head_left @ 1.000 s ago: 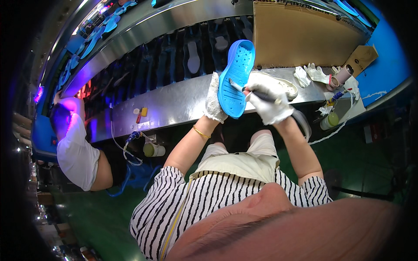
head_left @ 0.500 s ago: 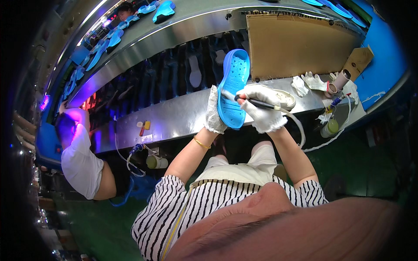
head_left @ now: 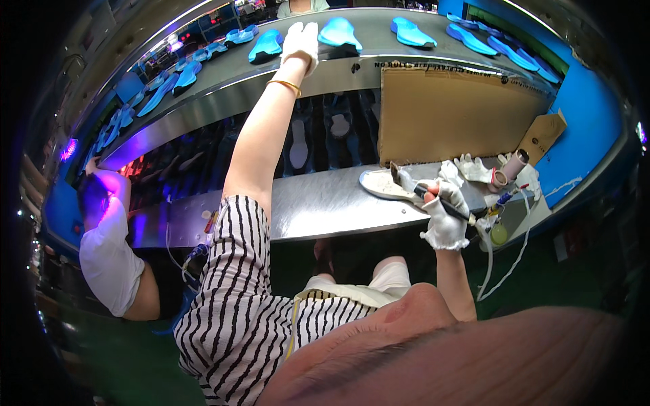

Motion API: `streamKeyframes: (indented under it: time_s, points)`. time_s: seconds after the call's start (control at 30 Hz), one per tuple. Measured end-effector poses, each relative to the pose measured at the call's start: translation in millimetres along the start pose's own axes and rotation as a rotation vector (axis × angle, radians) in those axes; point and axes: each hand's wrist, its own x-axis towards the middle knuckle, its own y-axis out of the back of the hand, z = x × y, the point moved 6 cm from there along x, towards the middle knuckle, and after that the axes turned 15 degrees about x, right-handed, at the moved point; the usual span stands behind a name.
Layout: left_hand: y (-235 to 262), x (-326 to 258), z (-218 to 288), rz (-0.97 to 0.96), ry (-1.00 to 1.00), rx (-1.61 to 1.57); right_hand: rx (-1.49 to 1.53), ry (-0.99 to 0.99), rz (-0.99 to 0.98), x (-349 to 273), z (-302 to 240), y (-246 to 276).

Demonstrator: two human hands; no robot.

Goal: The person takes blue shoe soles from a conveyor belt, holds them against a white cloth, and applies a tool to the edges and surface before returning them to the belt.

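My left hand, in a white glove, reaches far forward over the conveyor belt. Its fingers are stretched out, with nothing visible in them. Just right of it lies a blue shoe sole, close to the fingers; I cannot tell whether they touch. Another blue sole lies to its left. My gloved right hand is closed around a black-handled brush with a pale hose. The brush head is over or beside a shallow whitish dish on the metal ledge.
Behind the dish stands a cardboard sheet. White gloves, a thread spool and a capped bottle sit at the right. A co-worker in a white top works at the left. Dark slots with soles lie below the belt.
The blue sole is no longer in my left hand, which has moved up and forward to the belt. My right hand has moved right with the brush. The view has shifted.
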Motion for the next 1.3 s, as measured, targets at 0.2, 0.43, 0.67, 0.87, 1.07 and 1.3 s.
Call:
streamKeyframes:
  time_s: [0.2, 0.43, 0.67, 0.87, 1.07, 1.3]
  points:
    - [4.5, -30.4, -13.4, 0.037, 0.226, -0.015, -0.282, -0.121, -0.053, 2.1, -2.2, 30.3]
    - [-1.7, -59.4, -45.7, -0.062, 0.18, -0.154, -0.398, -0.136, -0.107, -5.7, 19.0, 7.7]
    - [103.7, -149.6, -73.9, 0.328, 0.158, -1.261, -0.555, -0.136, -0.136, -9.6, 19.6, -2.6]
    - [136.3, -205.4, -92.7, 0.492, 0.455, -2.189, -0.489, -0.271, -0.012, -19.1, 50.1, 22.2]
    - [77.3, -281.7, 9.3, -0.363, 0.002, -2.661, -0.448, -0.268, -0.134, -29.9, 56.6, -11.8]
    - [72.6, -400.2, 97.0, -1.094, 0.845, -2.921, -0.355, -0.408, -0.055, -30.4, 52.5, -4.3]
